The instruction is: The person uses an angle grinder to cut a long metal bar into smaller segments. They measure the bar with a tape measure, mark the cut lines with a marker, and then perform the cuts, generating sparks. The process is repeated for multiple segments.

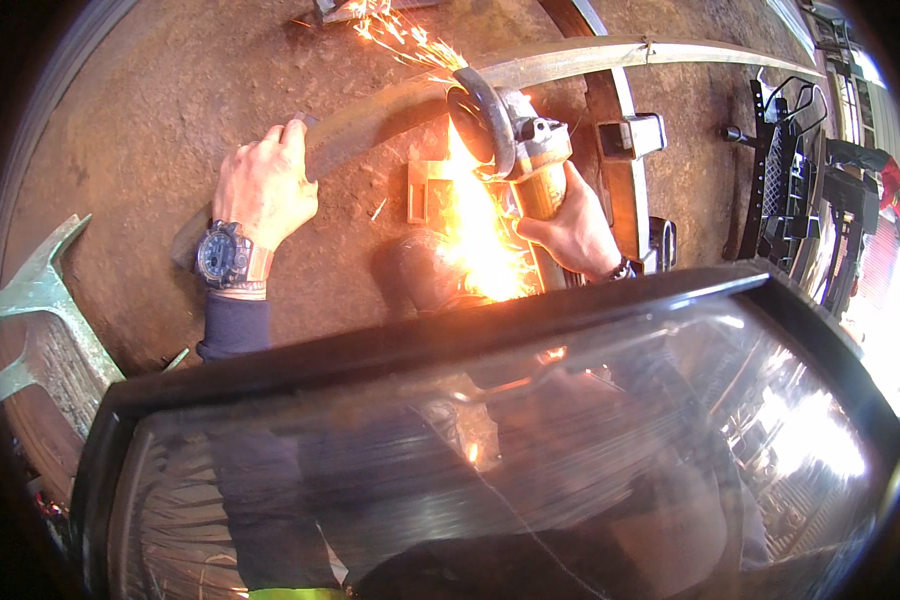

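Observation:
My right hand is closed around the body of an angle grinder. The grinder's guarded disc meets a long flat metal bar. A bright stream of sparks pours from there toward me, and a thinner spray flies off at the far side. My left hand, with a watch at its wrist, grips the bar near its left end; its fingertips curl over the far edge. From there the bar runs past the grinder toward the far right. Glare hides part of the cut.
A black-framed clear visor fills the near view. Under the bar, a steel rail with a square tube bracket lies on the brown floor. A green metal frame stands left; black metal parts are at right.

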Motion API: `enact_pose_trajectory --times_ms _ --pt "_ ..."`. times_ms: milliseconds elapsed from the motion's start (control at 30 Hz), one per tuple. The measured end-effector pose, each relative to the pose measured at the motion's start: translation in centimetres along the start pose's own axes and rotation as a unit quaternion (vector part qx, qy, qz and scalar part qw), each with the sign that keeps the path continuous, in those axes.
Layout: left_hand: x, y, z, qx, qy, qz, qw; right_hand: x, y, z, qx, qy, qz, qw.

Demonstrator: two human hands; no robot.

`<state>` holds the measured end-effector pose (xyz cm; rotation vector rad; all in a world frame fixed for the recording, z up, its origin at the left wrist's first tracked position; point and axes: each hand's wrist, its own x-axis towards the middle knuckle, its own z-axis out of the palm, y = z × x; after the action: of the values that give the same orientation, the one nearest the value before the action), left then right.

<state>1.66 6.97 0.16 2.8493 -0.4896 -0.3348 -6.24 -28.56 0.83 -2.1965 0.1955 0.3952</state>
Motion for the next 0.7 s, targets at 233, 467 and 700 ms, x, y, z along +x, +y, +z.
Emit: enact_pose_trajectory --times_ms 233,467,700 --pt "-0.1 -0.3 0.0 0.022 -0.025 -0.012 0.999 0.7 -1.0 0.1 -0.016 0.004 0.004 1.0" --pt "0.0 0.2 -0.3 0.017 -0.02 -0.015 1.0 1.4 -2.3 -0.4 -0.039 0.012 0.005 0.999" --pt "-0.1 0.1 -0.2 0.017 -0.014 -0.012 1.0 1.1 -1.8 -0.3 -0.029 0.003 0.017 0.999"
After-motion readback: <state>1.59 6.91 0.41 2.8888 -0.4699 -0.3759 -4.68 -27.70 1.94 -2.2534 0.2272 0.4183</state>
